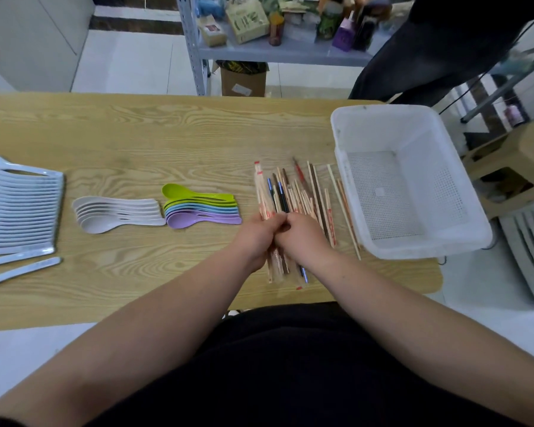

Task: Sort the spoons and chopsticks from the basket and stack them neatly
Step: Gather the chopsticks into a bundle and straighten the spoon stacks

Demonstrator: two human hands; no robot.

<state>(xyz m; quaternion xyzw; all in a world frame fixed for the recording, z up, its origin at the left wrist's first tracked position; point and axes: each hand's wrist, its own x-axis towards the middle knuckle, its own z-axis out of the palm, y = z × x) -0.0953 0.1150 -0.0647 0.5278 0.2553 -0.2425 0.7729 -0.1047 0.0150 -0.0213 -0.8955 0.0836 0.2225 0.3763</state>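
A loose pile of chopsticks (299, 192), wooden, dark and wrapped ones mixed, lies on the wooden table (167, 134) left of the white basket (379, 124). My left hand (255, 234) and my right hand (302, 235) meet over the near part of the pile, and both grip a bundle of chopsticks whose ends stick out toward me. Further left lie a stack of coloured spoons (198, 208), a stack of white spoons (114, 212) and a long row of pale grey spoons (19, 208). Nothing shows inside the basket.
Two single grey spoons (19, 266) lie near the table's left front. Someone in dark trousers (429, 57) stands behind the table's far right. A metal shelf (275, 47) with boxes is behind, and a wooden stool (512, 167) stands right of the basket.
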